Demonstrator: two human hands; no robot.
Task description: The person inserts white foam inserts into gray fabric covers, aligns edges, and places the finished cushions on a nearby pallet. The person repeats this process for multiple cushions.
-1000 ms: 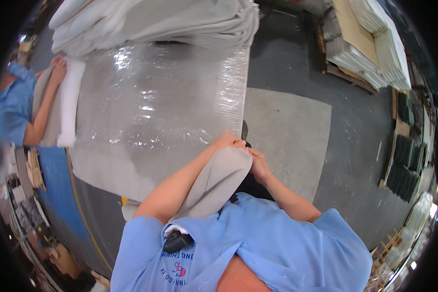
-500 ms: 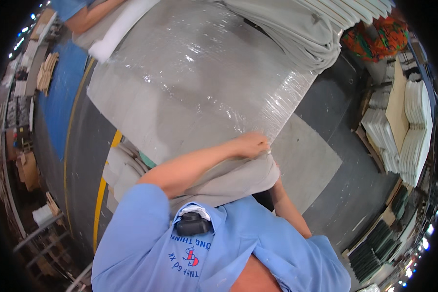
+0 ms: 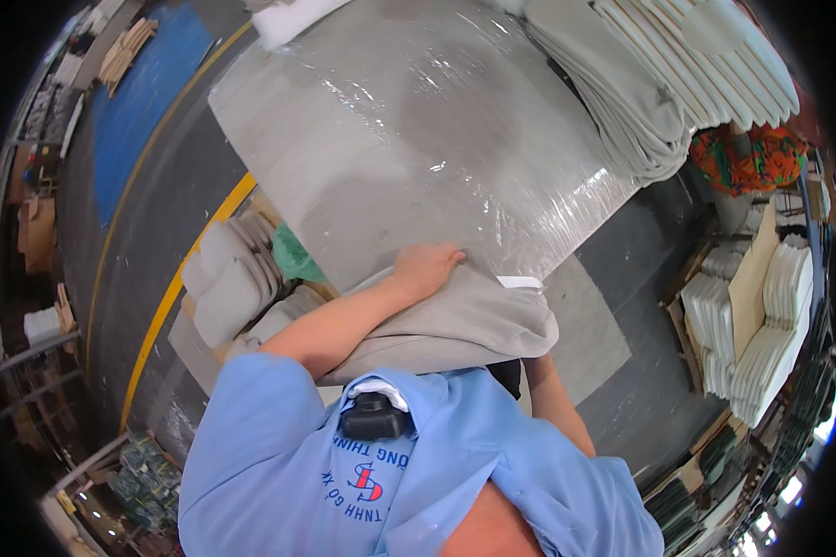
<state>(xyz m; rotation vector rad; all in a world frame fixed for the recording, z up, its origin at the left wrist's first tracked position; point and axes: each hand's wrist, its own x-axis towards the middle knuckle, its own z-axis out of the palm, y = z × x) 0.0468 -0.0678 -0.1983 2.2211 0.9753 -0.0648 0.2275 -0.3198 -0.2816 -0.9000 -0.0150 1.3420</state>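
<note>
A soft grey fabric cushion cover (image 3: 455, 330) lies bunched across the near edge of the table, close against my body. My left hand (image 3: 430, 267) is closed on its far upper edge, fingers bent and fingertips pointing right. To the right of that hand, a white strip (image 3: 520, 282) shows at the cover's edge. My right forearm (image 3: 559, 399) reaches up to the cover's right end; the hand itself is hidden beneath or behind the fabric. Under the cover's far side is the grey table top (image 3: 362, 139), wrapped in shiny clear film.
Stacked grey fabric pieces (image 3: 613, 102) and pale padded panels (image 3: 706, 65) occupy the table's far right. A white roll (image 3: 297, 19) lies at the far edge. Left below are grey cushions (image 3: 223, 278) and a green bag (image 3: 297, 255). Pallets of white pieces (image 3: 752, 316) stand right.
My left hand has shifted left along the cover's edge, exposing the white strip. The view has turned, and the other person's arm at the far left is out of sight.
</note>
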